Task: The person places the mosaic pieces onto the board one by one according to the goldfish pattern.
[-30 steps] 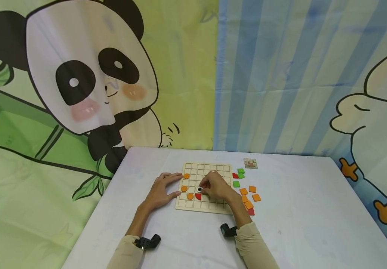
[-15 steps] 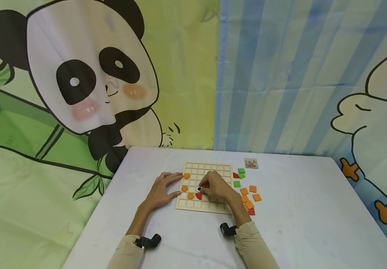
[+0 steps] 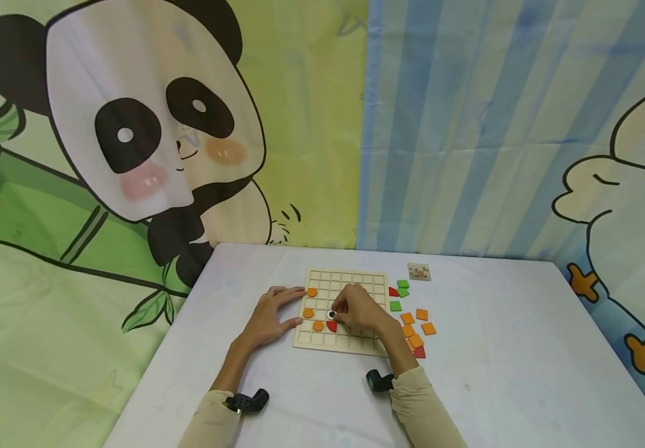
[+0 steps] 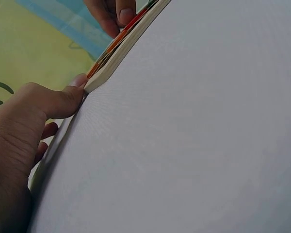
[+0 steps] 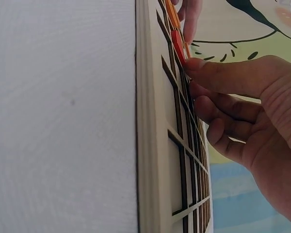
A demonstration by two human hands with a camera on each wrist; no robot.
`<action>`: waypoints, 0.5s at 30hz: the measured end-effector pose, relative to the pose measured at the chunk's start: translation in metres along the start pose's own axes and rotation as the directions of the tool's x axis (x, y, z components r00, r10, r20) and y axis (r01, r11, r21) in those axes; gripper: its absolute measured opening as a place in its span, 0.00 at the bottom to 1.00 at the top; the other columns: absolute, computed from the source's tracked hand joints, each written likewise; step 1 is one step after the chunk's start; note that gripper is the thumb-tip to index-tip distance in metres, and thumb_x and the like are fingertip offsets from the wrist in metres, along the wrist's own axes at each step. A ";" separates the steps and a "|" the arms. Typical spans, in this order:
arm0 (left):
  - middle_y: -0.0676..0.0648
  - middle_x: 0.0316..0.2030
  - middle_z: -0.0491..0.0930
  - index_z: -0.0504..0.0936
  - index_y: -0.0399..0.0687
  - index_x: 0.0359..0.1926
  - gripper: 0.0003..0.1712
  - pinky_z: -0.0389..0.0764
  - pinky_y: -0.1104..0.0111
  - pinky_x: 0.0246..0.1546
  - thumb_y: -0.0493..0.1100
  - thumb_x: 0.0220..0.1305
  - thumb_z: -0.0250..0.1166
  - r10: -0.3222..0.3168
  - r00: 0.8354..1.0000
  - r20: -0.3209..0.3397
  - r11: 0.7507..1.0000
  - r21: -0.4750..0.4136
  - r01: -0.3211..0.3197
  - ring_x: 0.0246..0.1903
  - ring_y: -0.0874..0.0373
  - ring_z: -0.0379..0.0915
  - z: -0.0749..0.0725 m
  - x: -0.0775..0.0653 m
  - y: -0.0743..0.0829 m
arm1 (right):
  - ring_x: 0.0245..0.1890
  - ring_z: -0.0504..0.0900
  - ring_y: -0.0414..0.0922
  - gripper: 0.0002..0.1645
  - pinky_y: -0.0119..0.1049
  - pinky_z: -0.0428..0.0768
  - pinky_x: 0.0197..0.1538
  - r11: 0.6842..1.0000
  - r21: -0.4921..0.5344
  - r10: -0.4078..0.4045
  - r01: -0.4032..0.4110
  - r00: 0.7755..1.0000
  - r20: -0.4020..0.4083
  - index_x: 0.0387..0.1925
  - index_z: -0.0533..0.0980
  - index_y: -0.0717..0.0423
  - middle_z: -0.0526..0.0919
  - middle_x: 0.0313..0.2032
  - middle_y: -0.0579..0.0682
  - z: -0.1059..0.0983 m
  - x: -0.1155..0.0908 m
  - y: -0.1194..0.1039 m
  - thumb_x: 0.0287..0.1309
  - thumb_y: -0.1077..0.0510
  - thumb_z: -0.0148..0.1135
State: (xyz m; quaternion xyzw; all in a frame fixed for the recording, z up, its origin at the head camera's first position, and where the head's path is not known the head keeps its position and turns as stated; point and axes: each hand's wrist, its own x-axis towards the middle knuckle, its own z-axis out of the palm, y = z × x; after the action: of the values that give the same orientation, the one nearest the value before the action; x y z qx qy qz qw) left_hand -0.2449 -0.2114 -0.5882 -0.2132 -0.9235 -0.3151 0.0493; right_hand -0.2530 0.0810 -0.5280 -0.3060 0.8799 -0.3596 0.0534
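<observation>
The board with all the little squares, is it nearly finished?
Not nearly, it seems. Done: three orange circles and a red quarter-circle sit on the board. In hand: the right hand seems to pinch a black-and-white disc. Left, probably: orange tiles, green pieces and red pieces beside the board, much of which shows bare.

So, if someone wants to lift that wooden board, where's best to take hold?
Probably by its left edge, coming from the left, where the left grip rests. The wooden board lies flat and looks thin, so its edge offers the hold; orange discs sit on its face, and loose green tiles lie beside its right edge.
</observation>
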 end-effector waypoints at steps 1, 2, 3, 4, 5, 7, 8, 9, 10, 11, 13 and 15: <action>0.60 0.77 0.75 0.78 0.65 0.77 0.40 0.68 0.42 0.73 0.53 0.65 0.80 0.002 1.000 0.000 1.000 0.001 -0.002 0.73 0.50 0.68 0.000 0.000 0.000 | 0.29 0.84 0.37 0.07 0.32 0.85 0.36 1.000 0.000 -0.001 0.001 1.000 0.000 0.41 0.92 0.61 0.94 0.34 0.52 0.000 0.000 0.000 0.60 0.68 0.78; 0.60 0.77 0.75 0.78 0.65 0.77 0.40 0.68 0.42 0.73 0.53 0.65 0.80 0.003 1.000 -0.001 1.000 0.000 -0.003 0.73 0.50 0.68 0.000 0.001 -0.001 | 0.29 0.84 0.37 0.07 0.31 0.85 0.36 1.000 -0.002 -0.002 0.002 1.000 0.001 0.41 0.92 0.62 0.94 0.34 0.52 0.000 0.000 0.000 0.61 0.68 0.78; 0.60 0.77 0.75 0.78 0.65 0.77 0.40 0.68 0.42 0.73 0.53 0.65 0.79 0.004 1.000 -0.001 1.000 0.001 -0.004 0.73 0.50 0.68 0.000 0.001 -0.001 | 0.29 0.84 0.37 0.07 0.31 0.85 0.36 1.000 -0.003 -0.004 0.004 1.000 0.001 0.41 0.92 0.62 0.94 0.34 0.52 -0.001 0.000 0.000 0.61 0.68 0.78; 0.60 0.77 0.75 0.78 0.65 0.77 0.40 0.68 0.43 0.73 0.54 0.66 0.79 0.005 1.000 -0.001 1.000 0.001 -0.005 0.73 0.50 0.68 0.000 0.001 -0.001 | 0.29 0.84 0.37 0.07 0.31 0.85 0.36 1.000 -0.005 -0.004 0.004 1.000 0.001 0.41 0.92 0.61 0.94 0.34 0.52 -0.001 0.000 0.000 0.61 0.68 0.78; 0.60 0.77 0.75 0.78 0.66 0.77 0.40 0.68 0.43 0.73 0.54 0.66 0.79 0.005 1.000 -0.001 1.000 0.001 -0.005 0.73 0.50 0.68 0.000 0.001 -0.001 | 0.29 0.84 0.37 0.07 0.31 0.84 0.36 1.000 -0.005 -0.004 0.004 1.000 0.001 0.41 0.92 0.61 0.94 0.34 0.52 -0.001 0.000 -0.001 0.61 0.68 0.78; 0.59 0.77 0.75 0.78 0.65 0.77 0.40 0.68 0.42 0.73 0.54 0.65 0.79 0.008 1.000 -0.001 1.000 0.002 -0.008 0.73 0.50 0.68 0.000 0.001 -0.001 | 0.29 0.84 0.37 0.07 0.31 0.84 0.36 1.000 -0.008 -0.006 0.006 1.000 0.002 0.41 0.92 0.61 0.93 0.34 0.52 -0.002 -0.001 -0.001 0.61 0.68 0.79; 0.59 0.77 0.75 0.78 0.65 0.77 0.40 0.68 0.42 0.73 0.54 0.65 0.80 0.009 1.000 -0.001 1.000 0.002 -0.009 0.73 0.49 0.68 0.000 0.001 -0.002 | 0.29 0.84 0.37 0.07 0.31 0.84 0.36 1.000 -0.005 -0.008 0.008 1.000 0.002 0.42 0.92 0.61 0.93 0.34 0.52 -0.003 -0.001 -0.002 0.60 0.67 0.79; 0.59 0.77 0.75 0.78 0.65 0.77 0.40 0.68 0.42 0.73 0.54 0.65 0.79 0.010 1.000 0.000 1.000 0.003 -0.010 0.73 0.49 0.68 0.000 0.001 -0.002 | 0.29 0.84 0.38 0.08 0.31 0.84 0.36 1.000 -0.001 -0.008 0.008 1.000 0.001 0.42 0.92 0.61 0.93 0.34 0.52 -0.004 -0.002 -0.002 0.60 0.67 0.79; 0.59 0.77 0.75 0.78 0.65 0.77 0.40 0.68 0.42 0.73 0.54 0.65 0.80 0.013 1.000 0.000 1.000 0.003 -0.013 0.73 0.49 0.69 0.000 0.001 -0.002 | 0.30 0.84 0.38 0.08 0.31 0.84 0.36 1.000 0.005 -0.007 0.007 1.000 0.001 0.42 0.92 0.62 0.94 0.35 0.52 -0.005 -0.002 -0.002 0.60 0.67 0.80; 0.59 0.77 0.75 0.78 0.65 0.77 0.40 0.69 0.42 0.72 0.54 0.65 0.80 0.015 1.000 -0.001 1.000 0.003 -0.015 0.73 0.49 0.69 0.000 0.001 -0.002 | 0.30 0.84 0.38 0.08 0.31 0.84 0.36 1.000 0.009 -0.009 0.009 1.000 -0.002 0.42 0.92 0.62 0.93 0.35 0.53 -0.006 -0.003 -0.002 0.59 0.67 0.80; 0.58 0.77 0.76 0.78 0.64 0.77 0.40 0.69 0.42 0.72 0.54 0.65 0.80 0.018 1.000 -0.002 1.000 0.007 -0.018 0.72 0.49 0.69 0.000 0.001 -0.002 | 0.30 0.84 0.37 0.10 0.31 0.84 0.36 1.000 0.015 -0.013 0.013 1.000 -0.012 0.42 0.92 0.62 0.94 0.35 0.53 -0.009 -0.005 0.000 0.58 0.66 0.82; 0.58 0.77 0.76 0.78 0.64 0.77 0.40 0.69 0.42 0.72 0.55 0.65 0.79 0.017 1.000 -0.002 1.000 0.010 -0.017 0.72 0.49 0.69 0.000 0.001 -0.002 | 0.30 0.85 0.37 0.12 0.31 0.85 0.36 1.000 0.018 -0.020 0.020 1.000 -0.024 0.43 0.92 0.64 0.94 0.35 0.54 -0.012 -0.007 0.002 0.56 0.65 0.83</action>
State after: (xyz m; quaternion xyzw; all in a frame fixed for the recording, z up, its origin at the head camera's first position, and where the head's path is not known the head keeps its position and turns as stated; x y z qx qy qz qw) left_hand -0.2465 -0.2129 -0.5890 -0.2207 -0.9231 -0.3101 0.0541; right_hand -0.2519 0.0937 -0.5214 -0.3098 0.8741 -0.3718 0.0420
